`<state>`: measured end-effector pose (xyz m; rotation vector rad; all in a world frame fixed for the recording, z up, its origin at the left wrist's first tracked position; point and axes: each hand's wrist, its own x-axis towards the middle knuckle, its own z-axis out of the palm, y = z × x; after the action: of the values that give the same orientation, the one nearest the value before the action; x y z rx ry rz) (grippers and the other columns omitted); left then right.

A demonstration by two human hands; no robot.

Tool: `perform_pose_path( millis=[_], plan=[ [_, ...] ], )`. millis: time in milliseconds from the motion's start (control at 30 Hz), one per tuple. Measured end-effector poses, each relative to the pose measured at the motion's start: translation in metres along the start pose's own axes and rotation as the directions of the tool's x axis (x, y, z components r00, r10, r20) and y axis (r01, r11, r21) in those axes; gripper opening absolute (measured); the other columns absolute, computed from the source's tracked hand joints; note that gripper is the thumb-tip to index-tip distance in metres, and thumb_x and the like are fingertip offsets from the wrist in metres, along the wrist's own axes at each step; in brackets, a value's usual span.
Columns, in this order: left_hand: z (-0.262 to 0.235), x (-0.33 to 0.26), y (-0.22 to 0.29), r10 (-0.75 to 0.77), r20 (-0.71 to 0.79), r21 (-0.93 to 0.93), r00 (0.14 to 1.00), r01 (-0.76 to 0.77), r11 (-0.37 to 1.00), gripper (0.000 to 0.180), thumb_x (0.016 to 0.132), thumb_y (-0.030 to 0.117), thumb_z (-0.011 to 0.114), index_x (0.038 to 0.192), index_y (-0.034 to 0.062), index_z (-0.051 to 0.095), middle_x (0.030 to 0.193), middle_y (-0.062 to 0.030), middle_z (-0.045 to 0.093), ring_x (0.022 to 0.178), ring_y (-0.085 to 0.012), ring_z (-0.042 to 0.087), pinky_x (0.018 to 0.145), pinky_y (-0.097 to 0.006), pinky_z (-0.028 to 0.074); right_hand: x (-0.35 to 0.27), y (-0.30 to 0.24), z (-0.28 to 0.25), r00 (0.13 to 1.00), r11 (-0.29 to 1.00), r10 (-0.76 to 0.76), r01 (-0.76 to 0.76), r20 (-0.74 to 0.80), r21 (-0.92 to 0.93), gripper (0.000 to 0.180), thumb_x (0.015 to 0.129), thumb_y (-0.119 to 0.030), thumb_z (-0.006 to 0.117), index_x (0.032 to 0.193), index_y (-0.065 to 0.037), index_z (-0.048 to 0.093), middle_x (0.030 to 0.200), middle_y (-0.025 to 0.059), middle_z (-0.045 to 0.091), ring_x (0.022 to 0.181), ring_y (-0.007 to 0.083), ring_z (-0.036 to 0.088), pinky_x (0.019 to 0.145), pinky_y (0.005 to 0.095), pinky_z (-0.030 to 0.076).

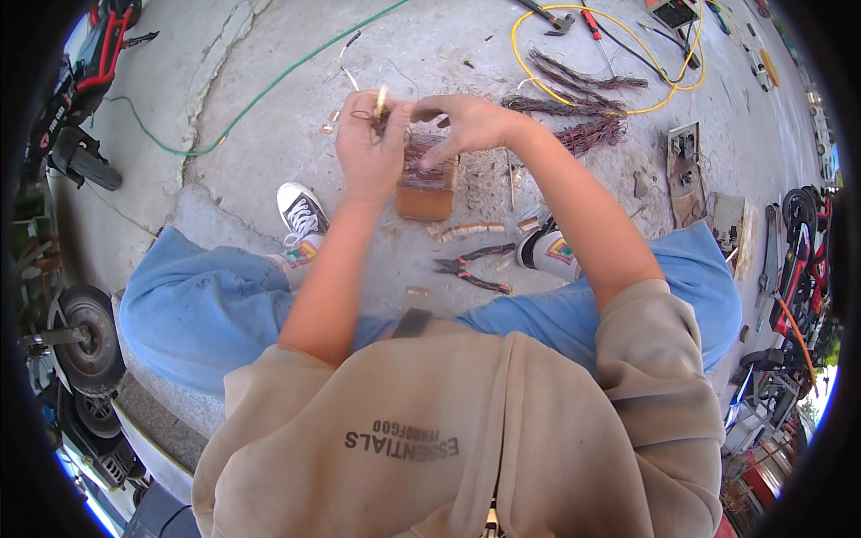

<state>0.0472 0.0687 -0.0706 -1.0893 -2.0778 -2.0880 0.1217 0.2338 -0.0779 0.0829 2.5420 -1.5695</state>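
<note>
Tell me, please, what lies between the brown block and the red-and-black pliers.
In the head view, a segmented tan strip lies between the brown block and the red-and-black pliers.

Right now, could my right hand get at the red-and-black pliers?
Probably yes: the pliers lie uncovered near the right shoe, with nothing visible blocking the right hand, though blur hides whether it already grips something.
</note>
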Motion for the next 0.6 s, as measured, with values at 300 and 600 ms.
perform_pose_path(
  millis=[300,600],
  plan=[
    [0.011,0.010,0.019,-0.611,0.207,-0.768,0.764,0.514,0.383,0.047,0.095,0.041,0.059,0.063,0.0131,0.039,0.051,0.0008,0.036,0.044,-0.0119,0.037,0.044,-0.029,0.032,-0.027,-0.004,0.070,0.948,0.915,0.258,-0.178,-0.186,0.363,0.028,0.078,-0.025,0.073,0.083,0.002,0.065,0.073,0.0103,0.066,0.072,0.0188,0.062,0.070,0.0352,0.050],
    [0.054,0.019,0.027,-0.420,0.422,-0.517,0.803,0.594,0.616,0.048,0.090,0.048,0.065,0.068,0.0104,0.045,0.059,-0.0009,0.044,0.058,-0.0141,0.046,0.058,-0.030,0.042,-0.051,-0.004,0.017,0.892,0.890,0.412,-0.437,-0.185,-0.126,0.058,0.077,-0.053,0.074,0.084,0.004,0.068,0.072,0.0187,0.065,0.065,0.0252,0.062,0.067,0.0392,0.049]
  ],
)
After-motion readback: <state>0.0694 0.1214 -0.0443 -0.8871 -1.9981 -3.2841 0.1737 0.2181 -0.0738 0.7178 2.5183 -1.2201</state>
